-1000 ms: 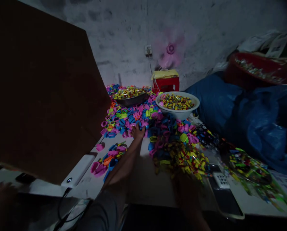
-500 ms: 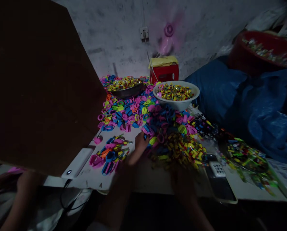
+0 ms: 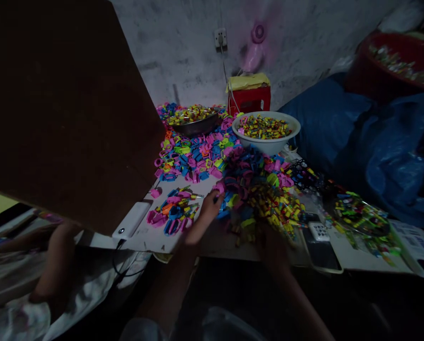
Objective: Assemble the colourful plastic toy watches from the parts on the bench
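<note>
Along the near edge of a spread heap of pink, blue and yellow-green plastic bands [image 3: 201,166], the left hand [image 3: 211,208] is resting with its fingers bent, and a small pink plastic piece [image 3: 219,187] is lying right at the fingertips. Whether they are pinching it or only touching it, I cannot tell. Deep in shadow, the right hand [image 3: 269,240] is staying low beside a loose pile of small yellow-and-red pieces [image 3: 281,208] (too dark to tell if its fingers are spread or closed on anything).

The step in hand seems to be picking over single bands; a next move is probably calling for a light grip, since the pieces are overlapping.

A smaller mixed cluster of bands and sticks [image 3: 172,213] is lying apart on the whitish tabletop [image 3: 357,251]. Farther back, a round white bowl [image 3: 266,146] and a shallow dark metal bowl [image 3: 195,128] are holding more small pieces. A large dark brown panel [image 3: 62,104] is blocking the left side, where another person's arm [image 3: 55,265] is showing. By the stained grey wall [image 3: 183,47], a pink fan [image 3: 256,49] is blurring.
</note>
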Demonstrator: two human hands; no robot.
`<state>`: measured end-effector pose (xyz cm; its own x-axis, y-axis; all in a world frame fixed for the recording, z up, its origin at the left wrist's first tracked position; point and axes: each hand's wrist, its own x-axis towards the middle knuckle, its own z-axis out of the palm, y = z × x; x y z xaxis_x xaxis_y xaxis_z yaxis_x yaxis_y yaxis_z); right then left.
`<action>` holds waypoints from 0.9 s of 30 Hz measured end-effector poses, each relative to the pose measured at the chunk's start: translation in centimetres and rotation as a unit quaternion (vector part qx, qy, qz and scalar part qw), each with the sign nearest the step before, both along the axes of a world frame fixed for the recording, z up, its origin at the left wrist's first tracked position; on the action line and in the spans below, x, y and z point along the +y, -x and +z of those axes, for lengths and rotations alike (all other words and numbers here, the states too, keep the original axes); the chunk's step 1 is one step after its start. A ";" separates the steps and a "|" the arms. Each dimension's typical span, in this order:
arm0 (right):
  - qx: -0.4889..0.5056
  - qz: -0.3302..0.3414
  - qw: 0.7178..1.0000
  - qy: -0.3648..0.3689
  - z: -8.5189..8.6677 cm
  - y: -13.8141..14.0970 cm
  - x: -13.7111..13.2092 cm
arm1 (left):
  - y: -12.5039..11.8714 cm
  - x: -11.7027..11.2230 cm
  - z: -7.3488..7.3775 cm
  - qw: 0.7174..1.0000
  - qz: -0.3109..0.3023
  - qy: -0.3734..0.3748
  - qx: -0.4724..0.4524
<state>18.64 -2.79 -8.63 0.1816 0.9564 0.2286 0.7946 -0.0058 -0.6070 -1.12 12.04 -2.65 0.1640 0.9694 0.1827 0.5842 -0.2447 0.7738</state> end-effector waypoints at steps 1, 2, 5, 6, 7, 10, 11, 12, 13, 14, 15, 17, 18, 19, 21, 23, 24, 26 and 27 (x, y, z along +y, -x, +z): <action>0.020 -0.005 1.000 -0.006 -0.2 0.0 0.0 | 0.3 -0.2 0.3 1.000 -0.007 0.007 -0.011; 0.043 -0.009 0.999 -0.013 -0.5 -0.1 0.0 | 0.6 -0.5 0.6 1.000 -0.015 0.014 -0.022; 0.108 -0.028 0.993 -0.050 -1.4 -0.4 -0.1 | 1.3 -1.9 1.2 0.997 -0.033 0.036 -0.055; 0.125 -0.041 0.989 -0.066 -1.7 -0.6 -0.2 | 1.5 -2.6 1.4 0.996 -0.032 0.039 -0.067; 0.143 -0.053 0.985 -0.079 -1.9 -0.8 -0.3 | 1.7 -3.4 1.6 0.996 -0.029 0.039 -0.076; 0.197 -0.059 0.973 -0.104 -1.5 -1.1 -1.2 | 2.2 -6.8 2.7 0.983 -0.051 0.093 -0.146; 0.213 -0.043 0.969 -0.113 -1.1 -1.0 -1.7 | 2.4 -8.2 3.2 0.971 -0.075 0.134 -0.186; 0.229 -0.021 0.965 -0.123 -0.4 -0.9 -2.3 | 2.5 -9.6 3.7 0.953 -0.099 0.177 -0.227; 0.243 0.003 0.961 -0.131 0.4 -0.6 -2.9 | 2.6 -11.1 4.2 0.931 -0.121 0.220 -0.265; 0.255 0.029 0.957 -0.134 1.4 -0.1 -3.6 | 2.7 -12.5 4.6 0.909 -0.139 0.258 -0.296; 0.266 0.051 0.954 -0.130 2.5 0.4 -4.4 | 2.8 -13.8 5.0 0.891 -0.154 0.287 -0.316; 0.279 0.095 0.950 -0.099 4.8 1.7 -6.0 | 2.9 -16.1 5.6 0.863 -0.185 0.336 -0.330; 0.286 0.111 0.948 -0.085 5.9 2.4 -6.7 | 3.0 -17.1 5.8 0.854 -0.199 0.351 -0.329; 0.286 0.131 0.947 -0.071 6.9 3.0 -7.4 | 3.0 -17.9 5.9 0.850 -0.211 0.358 -0.322; 0.273 0.162 0.946 -0.059 8.5 4.0 -8.6 | 2.9 -19.1 6.1 0.863 -0.212 0.346 -0.301; 0.258 0.160 0.951 -0.064 9.5 4.6 -9.5 | 2.8 -19.8 6.3 0.894 -0.181 0.303 -0.277; 0.253 0.146 0.954 -0.068 9.8 4.7 -9.9 | 2.7 -20.1 6.5 0.910 -0.163 0.278 -0.260; 0.239 0.110 0.962 -0.077 10.3 4.8 -10.3 | 2.6 -20.4 7.0 0.938 -0.140 0.232 -0.217; 0.228 0.097 0.965 -0.080 10.5 4.8 -10.4 | 2.5 -20.4 7.4 0.947 -0.138 0.215 -0.193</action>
<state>13.84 -13.19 1.92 0.1184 0.9418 0.3146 0.4207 0.2394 -0.8750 -3.65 -8.40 4.73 0.4242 0.8974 -0.1211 0.1968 0.0392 0.9797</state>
